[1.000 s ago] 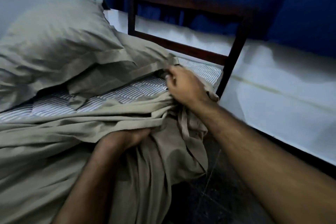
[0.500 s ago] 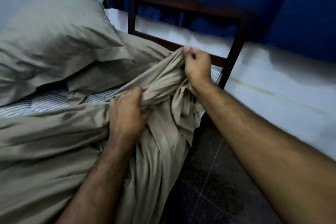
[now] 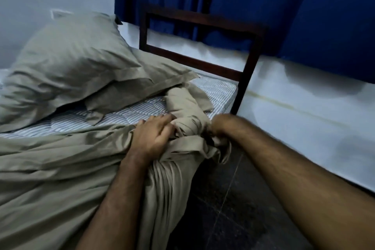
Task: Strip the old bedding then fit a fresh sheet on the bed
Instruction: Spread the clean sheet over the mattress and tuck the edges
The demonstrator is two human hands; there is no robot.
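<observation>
Pillow (image 3: 67,63) sits at the bed's far left corner, clear of the work. Old sheet (image 3: 50,168) lies heaped across the near half of the mattress (image 3: 142,110), its bunched rope running from my hands toward the far right corner by the headboard (image 3: 203,20). Left hand (image 3: 152,138) rests on the bundle, fingers curling over the folds. Right hand (image 3: 221,126), nearer that corner, blurred; grip looks closed on cloth, I can't tell for sure. I judge the next pull goes leftward, along the rope.
</observation>
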